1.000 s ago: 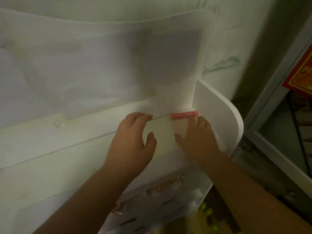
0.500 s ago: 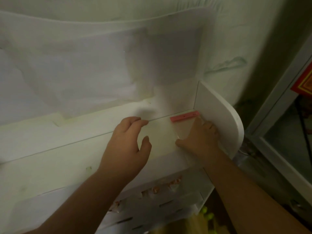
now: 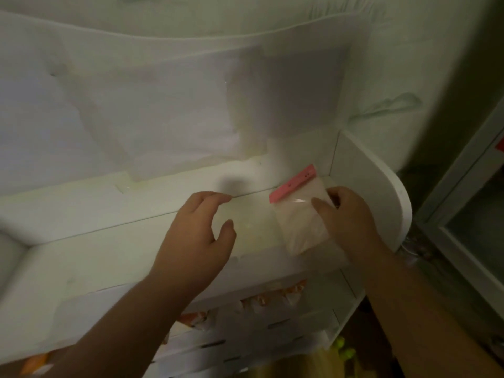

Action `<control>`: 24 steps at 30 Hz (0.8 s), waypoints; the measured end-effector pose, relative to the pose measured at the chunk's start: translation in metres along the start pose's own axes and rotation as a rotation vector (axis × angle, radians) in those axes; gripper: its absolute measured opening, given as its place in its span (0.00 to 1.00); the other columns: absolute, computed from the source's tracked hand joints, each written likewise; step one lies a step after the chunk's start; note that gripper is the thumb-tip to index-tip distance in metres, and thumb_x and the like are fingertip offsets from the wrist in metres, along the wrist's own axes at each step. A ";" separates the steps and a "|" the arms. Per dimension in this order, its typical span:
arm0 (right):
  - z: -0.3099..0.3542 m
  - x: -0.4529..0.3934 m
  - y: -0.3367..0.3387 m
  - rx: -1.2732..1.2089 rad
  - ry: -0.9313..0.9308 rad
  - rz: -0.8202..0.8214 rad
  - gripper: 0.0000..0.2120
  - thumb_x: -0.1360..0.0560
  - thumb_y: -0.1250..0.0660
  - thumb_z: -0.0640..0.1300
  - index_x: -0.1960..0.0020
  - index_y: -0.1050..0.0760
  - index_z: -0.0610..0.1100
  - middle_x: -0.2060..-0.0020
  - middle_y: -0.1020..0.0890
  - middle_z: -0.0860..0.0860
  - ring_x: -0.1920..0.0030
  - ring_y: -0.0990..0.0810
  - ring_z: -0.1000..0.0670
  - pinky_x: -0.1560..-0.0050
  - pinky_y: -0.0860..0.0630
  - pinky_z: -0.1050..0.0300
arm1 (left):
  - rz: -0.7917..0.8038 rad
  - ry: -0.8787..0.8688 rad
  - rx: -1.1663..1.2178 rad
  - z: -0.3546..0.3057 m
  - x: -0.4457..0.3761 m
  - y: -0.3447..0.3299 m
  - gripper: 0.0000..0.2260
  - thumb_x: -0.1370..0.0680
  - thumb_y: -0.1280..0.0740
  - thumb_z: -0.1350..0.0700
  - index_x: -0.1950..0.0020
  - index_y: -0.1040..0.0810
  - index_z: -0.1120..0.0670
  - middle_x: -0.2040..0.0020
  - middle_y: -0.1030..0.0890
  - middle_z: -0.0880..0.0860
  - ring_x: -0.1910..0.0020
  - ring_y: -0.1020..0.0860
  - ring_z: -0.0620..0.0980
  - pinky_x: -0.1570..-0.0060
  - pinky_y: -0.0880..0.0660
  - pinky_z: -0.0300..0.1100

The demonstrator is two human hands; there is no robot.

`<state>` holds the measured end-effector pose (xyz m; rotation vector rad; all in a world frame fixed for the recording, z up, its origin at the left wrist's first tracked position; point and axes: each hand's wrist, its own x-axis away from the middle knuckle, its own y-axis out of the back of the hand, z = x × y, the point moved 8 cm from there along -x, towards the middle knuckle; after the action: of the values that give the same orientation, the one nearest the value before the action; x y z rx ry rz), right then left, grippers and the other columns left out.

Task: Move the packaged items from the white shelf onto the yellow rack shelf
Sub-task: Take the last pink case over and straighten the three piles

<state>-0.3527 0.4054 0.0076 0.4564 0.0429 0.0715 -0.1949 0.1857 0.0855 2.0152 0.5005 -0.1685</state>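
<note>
Right hand (image 3: 346, 216) pinches packet (image 3: 301, 227); left hand (image 3: 196, 236) loose.

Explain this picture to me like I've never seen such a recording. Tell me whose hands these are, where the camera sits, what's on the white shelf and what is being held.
There is no machine here: a person wears one wide-angle camera on the head, which looks forward and down at their own two bare hands. That is the only view. The right hand pinches a clear plastic packet with a pink strip along its top, tilted up at the right end of the white shelf, beside its rounded side panel. The left hand hovers nearby with loosely curled fingers and holds nothing. Below, lower shelves hold more packets with orange tops. The yellow rack cannot be clearly made out.
</note>
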 end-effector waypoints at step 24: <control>0.209 0.306 -0.220 -0.515 0.050 0.411 0.07 0.21 0.39 0.40 0.46 0.25 0.47 0.55 0.18 0.49 0.60 0.17 0.50 0.73 0.24 0.57 | -0.394 0.180 -0.048 0.189 0.244 0.271 0.17 0.23 0.37 0.50 0.33 0.28 0.46 0.41 0.30 0.40 0.51 0.31 0.34 0.50 0.30 0.39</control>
<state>-0.0226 0.1404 0.0904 -0.0583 -0.0212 0.4862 0.1560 -0.0217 0.1362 1.8760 1.0056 -0.2127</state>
